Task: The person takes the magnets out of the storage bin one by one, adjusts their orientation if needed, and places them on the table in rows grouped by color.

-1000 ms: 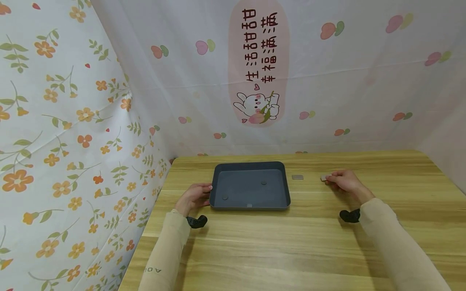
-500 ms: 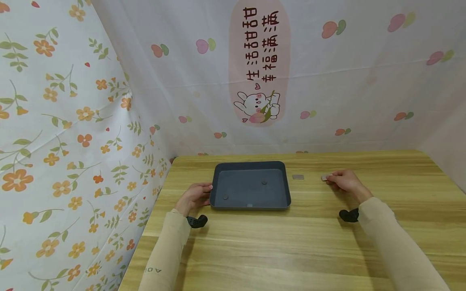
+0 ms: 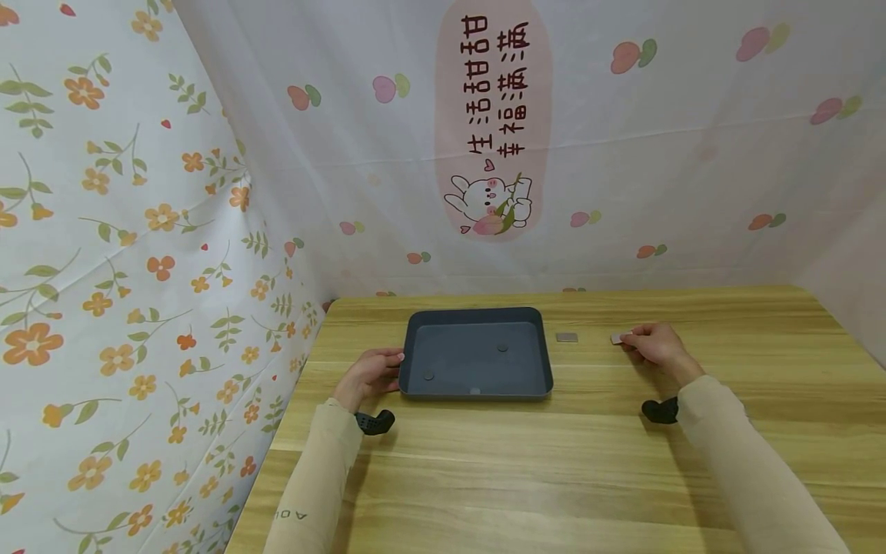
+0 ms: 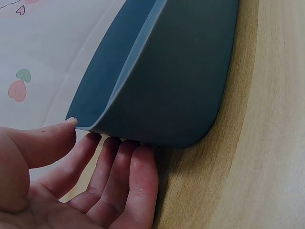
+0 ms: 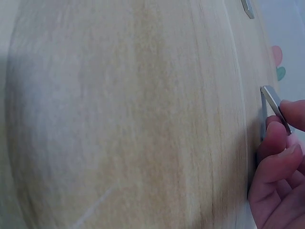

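Note:
My left hand (image 3: 368, 375) touches the left wall of a dark blue-grey rectangular tray (image 3: 477, 396). In the left wrist view the thumb tip is at the tray's rim (image 4: 128, 71), and the fingertips lie along the outside of its wall. Two small grey discs, one left (image 3: 429, 375) and one right (image 3: 502, 348), lie on the tray floor. My right hand (image 3: 657, 344) pinches a small flat grey metal rectangle (image 5: 272, 101) between thumb and fingers, tilted close over the table. Another such metal rectangle (image 3: 566, 337) lies flat between the tray and my right hand.
The wood-grain table (image 3: 526, 477) reaches to a white cloth backdrop (image 3: 346, 192) with printed fruit, a rabbit and lettering. A floral cloth (image 3: 138, 308) hangs along the left side. Black wrist devices sit on the left wrist (image 3: 376, 422) and the right wrist (image 3: 661, 411).
My right wrist and forearm have shifted slightly left, while the fingers stay at the metal rectangle. The left hand and tray look the same.

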A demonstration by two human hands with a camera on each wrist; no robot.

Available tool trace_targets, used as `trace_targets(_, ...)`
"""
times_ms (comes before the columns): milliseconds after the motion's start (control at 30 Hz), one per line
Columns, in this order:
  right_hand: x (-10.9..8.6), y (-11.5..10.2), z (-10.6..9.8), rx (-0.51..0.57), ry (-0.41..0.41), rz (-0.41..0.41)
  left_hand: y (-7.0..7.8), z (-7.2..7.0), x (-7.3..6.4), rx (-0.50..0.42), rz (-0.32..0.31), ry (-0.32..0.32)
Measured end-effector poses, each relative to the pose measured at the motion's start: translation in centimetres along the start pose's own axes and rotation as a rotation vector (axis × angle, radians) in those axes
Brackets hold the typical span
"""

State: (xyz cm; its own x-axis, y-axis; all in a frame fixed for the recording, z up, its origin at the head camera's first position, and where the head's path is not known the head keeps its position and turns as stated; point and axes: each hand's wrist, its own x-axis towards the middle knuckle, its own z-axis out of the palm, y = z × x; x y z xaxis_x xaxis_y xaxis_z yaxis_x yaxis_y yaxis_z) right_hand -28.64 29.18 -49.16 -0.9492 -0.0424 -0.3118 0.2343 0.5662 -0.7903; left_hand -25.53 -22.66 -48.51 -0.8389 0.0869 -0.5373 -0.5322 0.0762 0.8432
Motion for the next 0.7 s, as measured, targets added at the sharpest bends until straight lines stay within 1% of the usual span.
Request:
trace_targets(300, -0.35, -0.16, 0.07, -0.016, 0.061, 0.021, 0.02, -0.01, 0.1, 0.012, -0.004, 0.017)
trace_targets(500, -0.46, -0.22, 0.12, -0.009, 0.075, 0.026, 0.01, -0.01, 0.17, 0.019, -0.006, 0.029)
trace_targets(700, -0.67, -0.4, 0.16, -0.022, 0.085, 0.044, -0.04, -0.04, 0.18, 0.005, -0.006, 0.021)
